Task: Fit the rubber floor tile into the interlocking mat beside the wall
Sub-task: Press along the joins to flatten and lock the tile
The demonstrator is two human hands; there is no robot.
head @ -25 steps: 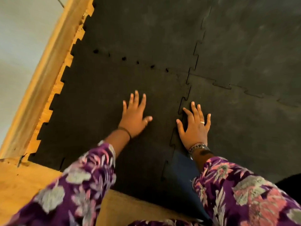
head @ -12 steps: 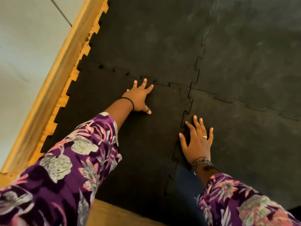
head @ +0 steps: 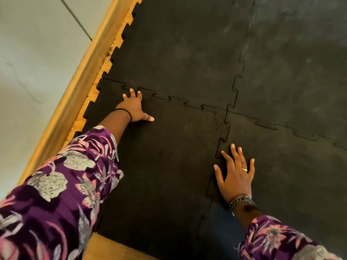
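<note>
The black rubber floor tile (head: pixel 165 162) lies flat at the near left, its toothed edges meshed with the interlocking mat (head: pixel 187 49) of matching black tiles beyond it and to its right. My left hand (head: pixel 134 107) rests palm down, fingers spread, on the tile's far edge near the wall, fingertips on the seam. My right hand (head: pixel 235 173) presses flat over the tile's right seam, fingers apart. Neither hand holds anything.
A wooden skirting board (head: pixel 78 87) runs diagonally along the pale wall (head: pixel 28 62) at left, with a strip of wooden floor showing between it and the mat's teeth. Bare wooden floor (head: pixel 116 248) lies at the near edge. Purple floral sleeves cover both arms.
My left hand has slid from the tile's middle out to its far seam and then leftward towards the wall. The gaps along that seam have closed. My right hand stays on the right seam.
</note>
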